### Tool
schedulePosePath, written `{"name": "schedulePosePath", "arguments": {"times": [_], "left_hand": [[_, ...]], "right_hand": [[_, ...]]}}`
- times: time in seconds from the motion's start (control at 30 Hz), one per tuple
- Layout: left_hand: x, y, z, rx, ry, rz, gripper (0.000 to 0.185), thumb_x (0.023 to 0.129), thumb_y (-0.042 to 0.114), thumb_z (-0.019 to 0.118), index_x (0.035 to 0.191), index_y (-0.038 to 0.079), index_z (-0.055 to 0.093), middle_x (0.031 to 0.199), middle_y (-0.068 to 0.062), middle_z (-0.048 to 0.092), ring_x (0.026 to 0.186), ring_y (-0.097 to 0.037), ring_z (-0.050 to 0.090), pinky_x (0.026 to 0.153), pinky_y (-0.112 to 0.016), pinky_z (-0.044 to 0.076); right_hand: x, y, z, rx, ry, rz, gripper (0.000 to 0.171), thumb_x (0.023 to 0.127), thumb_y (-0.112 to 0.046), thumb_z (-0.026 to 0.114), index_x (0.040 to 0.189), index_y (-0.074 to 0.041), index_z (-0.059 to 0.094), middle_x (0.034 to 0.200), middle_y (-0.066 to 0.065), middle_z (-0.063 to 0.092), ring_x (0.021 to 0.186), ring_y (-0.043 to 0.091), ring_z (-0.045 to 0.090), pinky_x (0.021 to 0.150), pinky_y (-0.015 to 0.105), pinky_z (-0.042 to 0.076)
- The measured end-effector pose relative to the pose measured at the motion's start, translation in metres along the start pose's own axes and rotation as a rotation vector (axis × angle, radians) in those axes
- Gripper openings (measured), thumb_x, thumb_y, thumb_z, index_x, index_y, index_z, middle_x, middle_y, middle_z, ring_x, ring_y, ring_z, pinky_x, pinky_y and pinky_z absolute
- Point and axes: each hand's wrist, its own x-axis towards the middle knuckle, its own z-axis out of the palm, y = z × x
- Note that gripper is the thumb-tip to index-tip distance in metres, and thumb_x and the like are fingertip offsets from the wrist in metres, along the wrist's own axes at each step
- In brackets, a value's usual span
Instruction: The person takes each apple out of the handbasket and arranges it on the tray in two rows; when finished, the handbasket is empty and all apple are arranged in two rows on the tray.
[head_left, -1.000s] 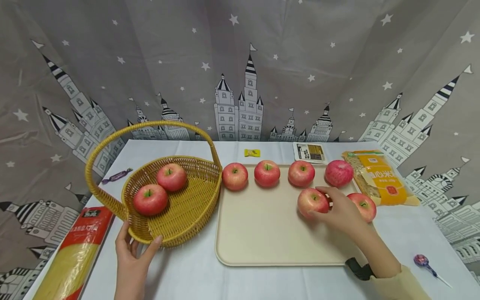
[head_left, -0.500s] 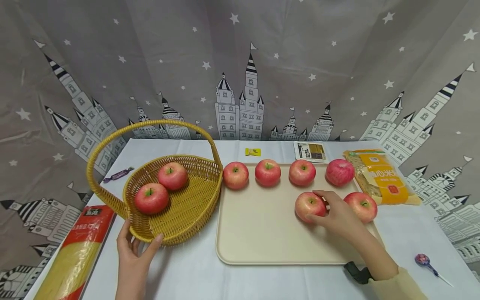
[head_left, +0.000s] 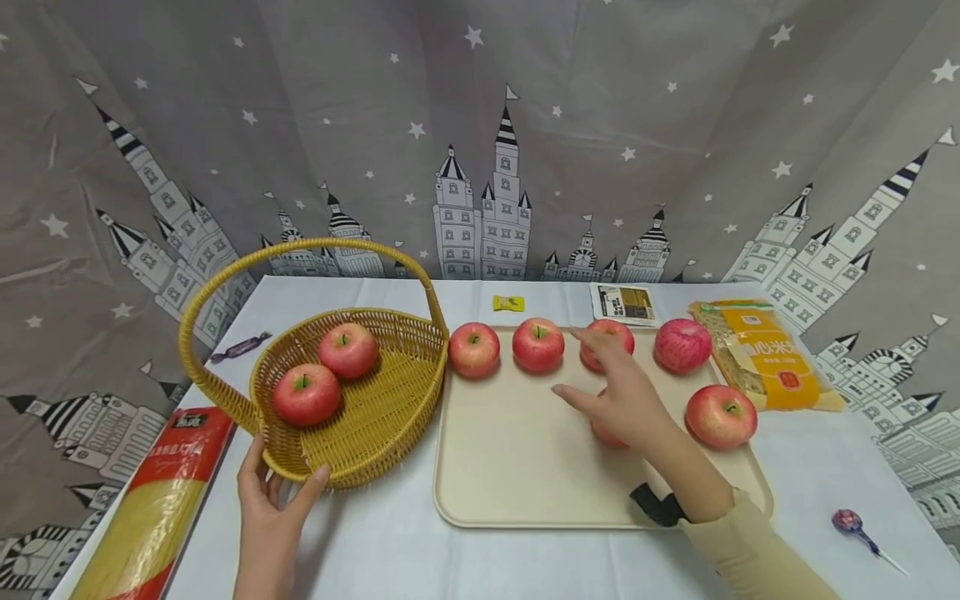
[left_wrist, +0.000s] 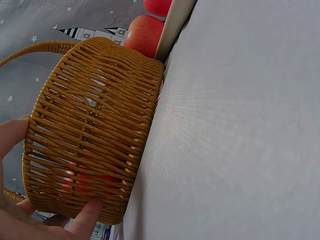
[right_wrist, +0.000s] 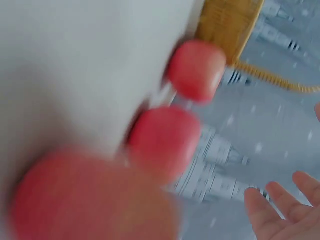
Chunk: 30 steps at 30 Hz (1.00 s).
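Note:
My left hand holds the near left end of a yellow woven basket, thumb and fingers on its outer wall; the left wrist view shows fingers against the weave. Two red apples lie inside the basket. My right hand is over the cream tray, fingers spread and holding nothing. Beneath it an apple is mostly hidden. A row of apples lines the tray's back edge, and another apple sits at its right side. The right wrist view shows blurred apples beside the hand.
Packaged noodles lie left of the basket, near a purple-wrapped candy. Behind the tray are a yellow candy and a flat packet. An orange-labelled bag and a lollipop are at the right.
My right hand has set an apple down on the tray, let go of it and moved up and left, fingers spreading. My left hand stays on the basket.

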Motion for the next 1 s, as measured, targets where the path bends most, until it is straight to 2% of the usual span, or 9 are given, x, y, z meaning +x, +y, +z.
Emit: {"name": "schedulePosePath", "arguments": {"times": [0.1,0.23,0.4,0.5,0.7,0.87,1.0], "left_hand": [[0.001,0.0,0.0,0.0,-0.001,0.001,0.101,0.089,0.026,0.072,0.153,0.034,-0.005,0.16,-0.002,-0.002,0.146,-0.022,0.009,0.113,-0.04,0.027],[0.001,0.001,0.0,-0.005,-0.001,-0.008,0.101,0.089,0.025,0.072,0.153,0.034,-0.006,0.16,0.0,-0.003,0.146,-0.022,0.008,0.113,-0.045,0.026],[0.0,0.001,0.0,-0.015,-0.001,-0.006,0.101,0.089,0.024,0.072,0.153,0.033,-0.006,0.16,-0.001,-0.004,0.146,-0.023,0.007,0.115,-0.047,0.021],[0.0,0.001,0.0,-0.021,-0.004,-0.005,0.102,0.089,0.024,0.072,0.153,0.032,-0.007,0.16,-0.002,-0.005,0.146,-0.024,0.006,0.116,-0.047,0.018],[0.0,0.001,-0.001,-0.027,0.0,-0.018,0.103,0.088,0.024,0.072,0.153,0.033,-0.007,0.16,0.0,-0.005,0.146,-0.022,0.005,0.114,-0.048,0.023],[-0.001,0.002,-0.001,-0.023,-0.005,-0.009,0.103,0.088,0.024,0.072,0.153,0.033,-0.007,0.16,-0.001,-0.005,0.146,-0.022,0.006,0.115,-0.047,0.02],[-0.002,0.003,0.0,-0.024,-0.005,0.003,0.102,0.089,0.022,0.072,0.154,0.032,-0.006,0.16,0.0,-0.004,0.146,-0.022,0.007,0.116,-0.046,0.017]], "right_hand": [[0.017,-0.021,0.022,0.058,-0.024,-0.076,0.073,0.082,-0.034,0.078,0.145,-0.021,0.043,0.144,0.005,0.044,0.131,0.024,0.041,0.105,0.048,0.041],[0.041,-0.052,0.054,0.097,-0.081,-0.189,0.072,0.082,-0.033,0.078,0.144,-0.019,0.045,0.142,0.003,0.046,0.129,0.02,0.044,0.105,0.043,0.041],[0.071,-0.089,0.094,0.064,-0.204,-0.255,0.077,0.083,-0.04,0.076,0.148,-0.02,0.039,0.142,0.001,0.046,0.127,0.016,0.045,0.104,0.037,0.042],[0.089,-0.104,0.118,0.024,-0.246,-0.291,0.078,0.084,-0.042,0.074,0.148,-0.016,0.038,0.143,0.003,0.046,0.129,0.016,0.043,0.106,0.035,0.04],[0.116,-0.12,0.162,-0.001,-0.273,-0.27,0.078,0.084,-0.048,0.072,0.147,-0.014,0.041,0.144,0.003,0.046,0.131,0.015,0.043,0.108,0.029,0.036],[0.133,-0.129,0.186,0.034,-0.297,-0.201,0.074,0.084,-0.045,0.072,0.144,-0.012,0.043,0.139,0.003,0.049,0.128,0.014,0.044,0.106,0.025,0.037],[0.147,-0.135,0.201,0.0,-0.312,-0.134,0.074,0.083,-0.046,0.072,0.143,-0.012,0.044,0.136,0.002,0.05,0.126,0.014,0.045,0.103,0.025,0.039]]}}
